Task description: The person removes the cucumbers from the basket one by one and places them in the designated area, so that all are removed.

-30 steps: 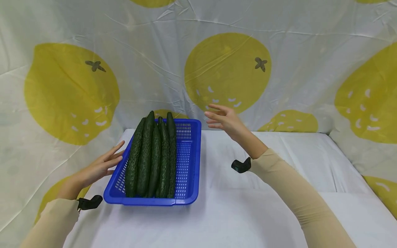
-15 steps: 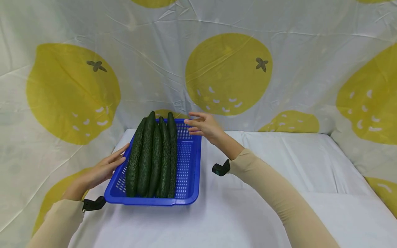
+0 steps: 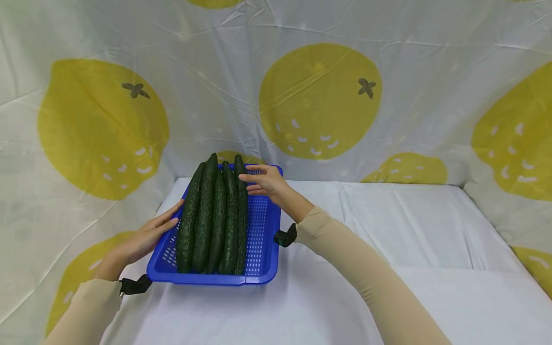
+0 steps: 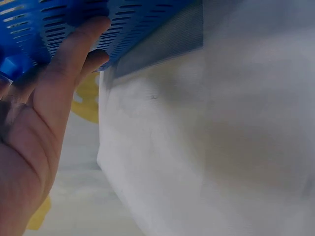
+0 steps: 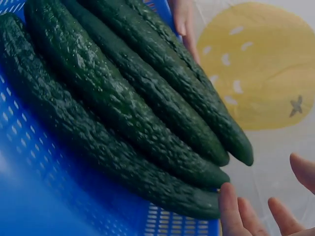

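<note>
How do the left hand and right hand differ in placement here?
The left hand is at the left side of the basket; the right hand is over its right part, by the rightmost cucumber. In the head view, the left hand sits lower, the right hand higher. Both emerge from beige sleeves.

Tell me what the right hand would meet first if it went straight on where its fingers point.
Likely the rightmost cucumber in the head view, near its far end; the right hand's fingertips may already touch it, depth being unclear.
</note>
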### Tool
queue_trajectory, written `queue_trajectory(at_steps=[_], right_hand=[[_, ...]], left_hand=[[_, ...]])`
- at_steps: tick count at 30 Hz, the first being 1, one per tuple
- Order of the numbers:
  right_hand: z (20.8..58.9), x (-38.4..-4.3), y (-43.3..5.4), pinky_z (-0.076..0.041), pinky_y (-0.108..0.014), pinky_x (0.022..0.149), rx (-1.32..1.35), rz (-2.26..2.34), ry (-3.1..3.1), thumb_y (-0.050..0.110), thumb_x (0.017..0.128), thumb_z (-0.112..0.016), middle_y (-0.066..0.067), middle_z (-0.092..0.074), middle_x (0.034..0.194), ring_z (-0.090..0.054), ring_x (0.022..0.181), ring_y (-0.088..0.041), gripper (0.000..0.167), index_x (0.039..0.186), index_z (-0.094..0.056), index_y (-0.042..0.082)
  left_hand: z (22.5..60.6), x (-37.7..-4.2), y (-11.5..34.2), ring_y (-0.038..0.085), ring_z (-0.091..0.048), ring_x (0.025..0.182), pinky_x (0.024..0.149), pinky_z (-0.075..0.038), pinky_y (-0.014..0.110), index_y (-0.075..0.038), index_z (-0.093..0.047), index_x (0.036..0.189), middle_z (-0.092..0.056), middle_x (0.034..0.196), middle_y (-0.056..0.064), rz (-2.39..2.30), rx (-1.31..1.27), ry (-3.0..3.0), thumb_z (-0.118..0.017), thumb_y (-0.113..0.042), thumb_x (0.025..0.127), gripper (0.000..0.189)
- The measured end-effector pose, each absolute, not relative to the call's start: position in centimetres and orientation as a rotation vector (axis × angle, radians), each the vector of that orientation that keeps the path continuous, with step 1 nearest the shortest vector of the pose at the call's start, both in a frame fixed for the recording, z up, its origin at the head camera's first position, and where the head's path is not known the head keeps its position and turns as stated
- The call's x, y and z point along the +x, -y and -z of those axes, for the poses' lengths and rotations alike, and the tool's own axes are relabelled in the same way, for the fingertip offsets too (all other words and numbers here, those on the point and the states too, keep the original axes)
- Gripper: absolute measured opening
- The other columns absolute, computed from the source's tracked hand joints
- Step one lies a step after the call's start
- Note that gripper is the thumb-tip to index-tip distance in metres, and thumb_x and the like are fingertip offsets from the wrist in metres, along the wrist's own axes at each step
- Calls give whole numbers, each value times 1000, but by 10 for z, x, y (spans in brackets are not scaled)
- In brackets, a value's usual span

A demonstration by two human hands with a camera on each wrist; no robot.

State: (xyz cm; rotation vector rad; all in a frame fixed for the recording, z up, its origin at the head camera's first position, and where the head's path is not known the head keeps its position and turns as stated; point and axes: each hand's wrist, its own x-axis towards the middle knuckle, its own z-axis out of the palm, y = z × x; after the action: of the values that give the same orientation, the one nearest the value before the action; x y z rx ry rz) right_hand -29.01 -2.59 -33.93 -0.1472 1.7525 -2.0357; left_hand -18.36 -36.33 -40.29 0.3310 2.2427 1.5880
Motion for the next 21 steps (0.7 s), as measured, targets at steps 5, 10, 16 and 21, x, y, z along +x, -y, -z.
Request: queue_trajectory(at_steps=[5, 10, 16, 21], right_hand=[[346, -291, 39, -52, -47, 94, -78, 2001, -1780, 8, 92, -73, -21, -49, 144, -59, 117, -44, 54, 142, -54, 3], [353, -290, 50, -54, -45, 90, -30, 1961, -1826, 5, 90, -75, -18, -39, 152, -61, 114, -44, 52, 139, -58, 3], [361, -289, 62, -56, -46, 86, 31, 1922, -1903, 7, 86, -79, -18, -35, 154, -63, 110, -44, 48, 132, -64, 4], [368, -284, 69, -57, -45, 84, 60, 1889, -1941, 6, 85, -80, -16, -37, 153, -64, 108, -42, 46, 128, -66, 6]], left_hand=[[407, -183, 365, 29, -46, 129, 89, -52, 31, -27, -2, 161, 2, 164, 21, -1552, 355, -2308, -32, -28, 111, 59], [408, -182, 366, 28, -48, 127, 89, -53, 33, -26, -1, 162, 1, 164, 21, -1563, 365, -2301, -31, -28, 112, 58], [408, -180, 363, 10, -48, 125, 90, -50, 23, -24, -5, 162, 1, 164, 20, -1569, 383, -2344, -32, -27, 111, 57], [409, -177, 360, 44, -24, 140, 92, -45, 17, -22, -5, 162, 1, 164, 19, -1590, 396, -2358, -32, -26, 112, 57]])
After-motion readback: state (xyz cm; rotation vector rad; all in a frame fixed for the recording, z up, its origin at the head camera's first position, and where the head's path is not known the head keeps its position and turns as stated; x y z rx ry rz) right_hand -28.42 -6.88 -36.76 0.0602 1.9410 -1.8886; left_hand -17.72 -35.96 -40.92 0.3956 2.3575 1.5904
